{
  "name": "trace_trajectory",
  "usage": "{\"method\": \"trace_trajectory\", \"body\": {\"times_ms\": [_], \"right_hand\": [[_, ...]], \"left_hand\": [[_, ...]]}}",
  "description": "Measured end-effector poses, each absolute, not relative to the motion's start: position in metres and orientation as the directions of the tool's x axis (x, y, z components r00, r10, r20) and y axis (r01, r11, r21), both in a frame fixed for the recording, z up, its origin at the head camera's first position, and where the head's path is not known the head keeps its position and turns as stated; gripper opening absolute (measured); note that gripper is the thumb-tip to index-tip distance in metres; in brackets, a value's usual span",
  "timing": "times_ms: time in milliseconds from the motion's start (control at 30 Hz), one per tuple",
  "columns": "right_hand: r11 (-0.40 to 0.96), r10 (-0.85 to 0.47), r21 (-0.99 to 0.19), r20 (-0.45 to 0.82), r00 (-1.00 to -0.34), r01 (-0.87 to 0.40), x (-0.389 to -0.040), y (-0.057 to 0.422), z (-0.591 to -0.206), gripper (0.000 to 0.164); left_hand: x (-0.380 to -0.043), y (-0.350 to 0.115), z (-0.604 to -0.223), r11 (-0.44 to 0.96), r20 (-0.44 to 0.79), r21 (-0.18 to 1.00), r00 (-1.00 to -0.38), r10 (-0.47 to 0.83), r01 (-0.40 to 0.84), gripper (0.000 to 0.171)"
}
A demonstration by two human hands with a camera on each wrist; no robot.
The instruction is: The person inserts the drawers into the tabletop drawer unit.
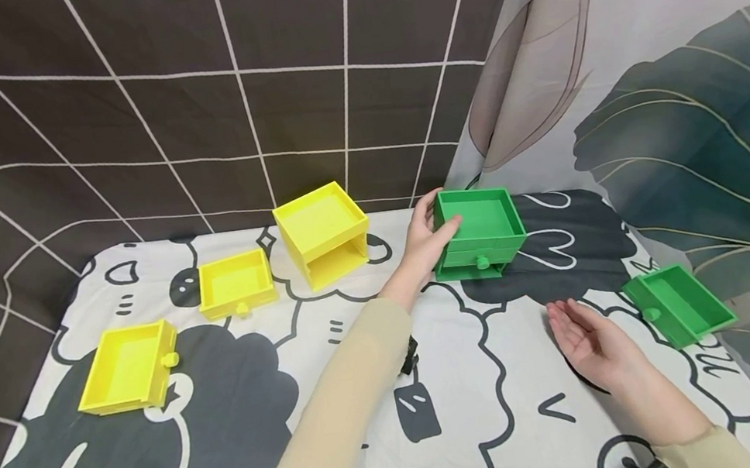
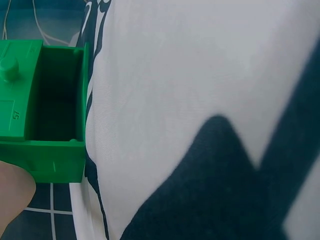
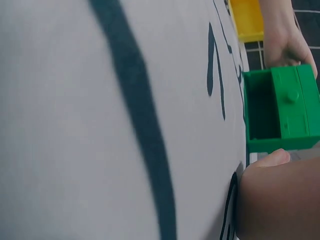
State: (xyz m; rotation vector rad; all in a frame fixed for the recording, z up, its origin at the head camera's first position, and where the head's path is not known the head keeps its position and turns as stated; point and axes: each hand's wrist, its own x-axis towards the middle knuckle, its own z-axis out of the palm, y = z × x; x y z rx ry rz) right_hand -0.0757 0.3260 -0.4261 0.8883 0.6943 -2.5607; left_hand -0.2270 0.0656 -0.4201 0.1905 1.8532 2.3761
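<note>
A small green drawer cabinet [image 1: 483,214] stands toward the back, right of the middle. One drawer with a round knob [image 1: 482,261] sits in its upper slot; the lower slot [image 2: 59,95] is a bare opening. My left hand [image 1: 423,237] grips the cabinet by its left side, thumb over the top rim, some fingers hidden behind. Palm up, my right hand [image 1: 596,347] is held near the front right with relaxed fingers and nothing in it. A loose green drawer [image 1: 682,305] lies just right of that hand, its knob facing left.
A yellow cabinet [image 1: 321,225] with an open lower slot stands left of the green one. Two loose yellow drawers, one at the back [image 1: 236,282] and one nearer [image 1: 128,368], lie farther left. Patterned cloth [image 1: 449,381] covers the table, with a dark tiled-pattern backdrop [image 1: 192,116] behind.
</note>
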Motion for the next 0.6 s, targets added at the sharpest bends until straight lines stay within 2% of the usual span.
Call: {"method": "trace_trajectory", "body": {"times_ms": [600], "right_hand": [[-0.890,-0.121,-0.262,-0.655,-0.746,0.374,-0.064,0.362,-0.429,0.029]], "left_hand": [[-0.226,0.064,-0.421,-0.254,0.026,0.967,-0.983,0.181,-0.021,0.066]]}}
